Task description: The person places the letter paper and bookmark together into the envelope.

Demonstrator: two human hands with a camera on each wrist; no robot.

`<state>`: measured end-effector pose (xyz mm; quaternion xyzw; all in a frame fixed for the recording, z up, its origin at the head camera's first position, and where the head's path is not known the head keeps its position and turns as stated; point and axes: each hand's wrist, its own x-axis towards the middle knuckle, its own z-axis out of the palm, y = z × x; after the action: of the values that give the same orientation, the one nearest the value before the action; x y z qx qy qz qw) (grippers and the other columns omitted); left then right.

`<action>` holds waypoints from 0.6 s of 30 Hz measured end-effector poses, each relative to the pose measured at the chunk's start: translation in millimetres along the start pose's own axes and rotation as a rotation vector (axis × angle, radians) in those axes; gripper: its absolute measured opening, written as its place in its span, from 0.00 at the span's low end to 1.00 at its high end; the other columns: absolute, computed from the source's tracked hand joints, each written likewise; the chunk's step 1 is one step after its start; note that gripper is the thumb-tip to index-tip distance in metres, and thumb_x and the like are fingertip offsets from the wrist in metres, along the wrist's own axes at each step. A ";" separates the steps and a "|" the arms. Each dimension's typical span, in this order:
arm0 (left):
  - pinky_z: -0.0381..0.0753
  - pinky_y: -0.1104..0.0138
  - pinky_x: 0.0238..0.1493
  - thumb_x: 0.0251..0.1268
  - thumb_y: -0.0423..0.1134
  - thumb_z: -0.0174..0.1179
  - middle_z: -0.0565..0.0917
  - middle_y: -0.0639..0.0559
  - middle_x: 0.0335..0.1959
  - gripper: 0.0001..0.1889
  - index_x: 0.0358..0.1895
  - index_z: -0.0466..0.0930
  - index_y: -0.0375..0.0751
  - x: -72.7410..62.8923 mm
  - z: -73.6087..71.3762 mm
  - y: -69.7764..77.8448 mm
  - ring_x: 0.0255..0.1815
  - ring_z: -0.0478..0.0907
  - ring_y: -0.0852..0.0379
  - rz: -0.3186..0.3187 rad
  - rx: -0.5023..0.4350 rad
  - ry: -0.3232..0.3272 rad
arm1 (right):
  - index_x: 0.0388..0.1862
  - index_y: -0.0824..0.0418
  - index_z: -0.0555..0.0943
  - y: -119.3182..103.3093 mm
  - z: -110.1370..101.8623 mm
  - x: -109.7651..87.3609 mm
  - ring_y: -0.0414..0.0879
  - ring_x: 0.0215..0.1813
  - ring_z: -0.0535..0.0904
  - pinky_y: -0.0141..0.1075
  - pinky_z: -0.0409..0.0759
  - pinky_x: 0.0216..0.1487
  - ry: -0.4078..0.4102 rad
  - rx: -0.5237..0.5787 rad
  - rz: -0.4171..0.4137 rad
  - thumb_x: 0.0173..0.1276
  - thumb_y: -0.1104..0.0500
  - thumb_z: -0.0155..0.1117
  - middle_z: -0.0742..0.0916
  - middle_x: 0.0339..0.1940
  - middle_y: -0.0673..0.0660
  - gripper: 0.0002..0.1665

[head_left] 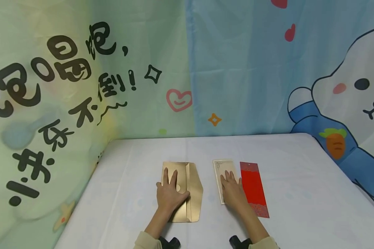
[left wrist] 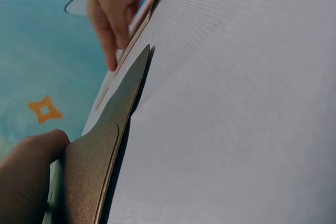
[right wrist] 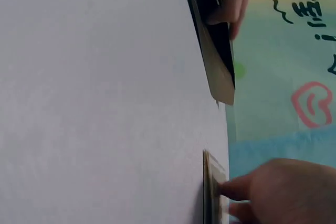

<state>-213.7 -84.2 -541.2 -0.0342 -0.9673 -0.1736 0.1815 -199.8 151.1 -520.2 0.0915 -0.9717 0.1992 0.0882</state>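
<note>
A gold envelope [head_left: 181, 173] lies on the table with its flap [head_left: 195, 193] spread out to the right. My left hand [head_left: 169, 196] rests on it, fingers apart and thumb near the flap's fold; the left wrist view shows the envelope [left wrist: 97, 166] edge-on beside the thumb [left wrist: 42, 148]. Right of the envelope lies a cream card [head_left: 219, 169] with a dark pattern in its upper corner. My right hand [head_left: 234, 192] touches the card with its fingertips and hides its lower right part. In the right wrist view those fingers meet the card's face [right wrist: 218, 166].
A red paper packet [head_left: 254, 186] with patterned ends lies just right of the cream card. The white tablecloth [head_left: 137, 180] covers the table. Behind it hangs a printed curtain [head_left: 237, 69] with a cartoon bear, and lettering runs along the left side.
</note>
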 end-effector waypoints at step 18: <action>0.64 0.63 0.23 0.32 0.63 0.59 0.59 0.38 0.68 0.47 0.64 0.68 0.47 -1.0 0.1 -1.0 0.31 0.67 0.40 0.012 0.023 0.015 | 0.61 0.68 0.72 -14.0 16.6 -8.0 0.71 0.67 0.52 0.63 0.47 0.62 0.095 0.107 0.093 0.57 0.54 0.65 0.63 0.65 0.77 0.34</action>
<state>-212.9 -85.1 -542.0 -0.0368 -0.9676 -0.1617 0.1903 -191.3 132.9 -531.7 0.0415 -0.9576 0.2586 0.1198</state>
